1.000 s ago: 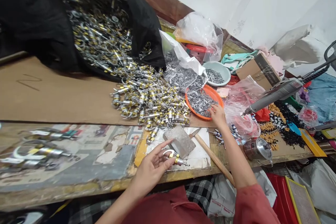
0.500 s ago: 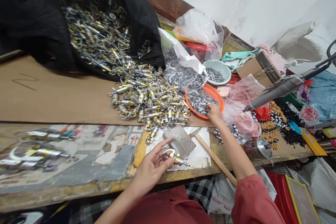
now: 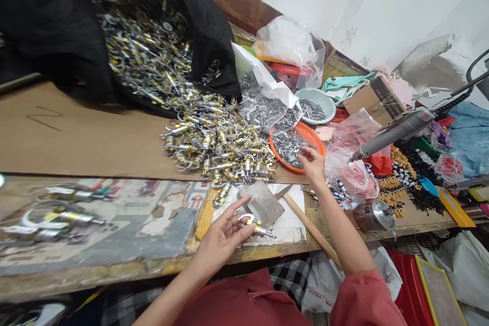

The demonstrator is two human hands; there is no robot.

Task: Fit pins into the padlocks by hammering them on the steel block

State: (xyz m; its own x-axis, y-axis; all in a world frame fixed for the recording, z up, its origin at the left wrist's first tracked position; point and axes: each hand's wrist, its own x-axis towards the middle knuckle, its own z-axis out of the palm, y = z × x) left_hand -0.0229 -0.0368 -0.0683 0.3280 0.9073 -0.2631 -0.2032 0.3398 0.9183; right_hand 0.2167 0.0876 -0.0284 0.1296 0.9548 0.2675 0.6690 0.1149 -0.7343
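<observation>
My left hand (image 3: 222, 237) pinches a small silver and gold clasp (image 3: 255, 225) just above the white sheet near the table's front edge, beside a grey metal block (image 3: 263, 202). My right hand (image 3: 312, 163) reaches over the near rim of an orange bowl (image 3: 317, 142) full of small metal pins, its thumb and fingertips pinched together on something too small to name. A big heap of the same clasps (image 3: 214, 143) spills from a black bag (image 3: 57, 35) onto brown cardboard.
A wooden-handled tool (image 3: 311, 229) lies right of the block. A pale bowl of pins (image 3: 316, 105), plastic bags (image 3: 289, 48), a cardboard box (image 3: 378, 102), a grey power tool (image 3: 397, 130), a small metal pot (image 3: 375, 215) and bead piles (image 3: 412, 178) crowd the right side.
My right hand has lifted slightly out of the orange bowl with its fingers pinched. My left hand keeps the clasp in the same spot.
</observation>
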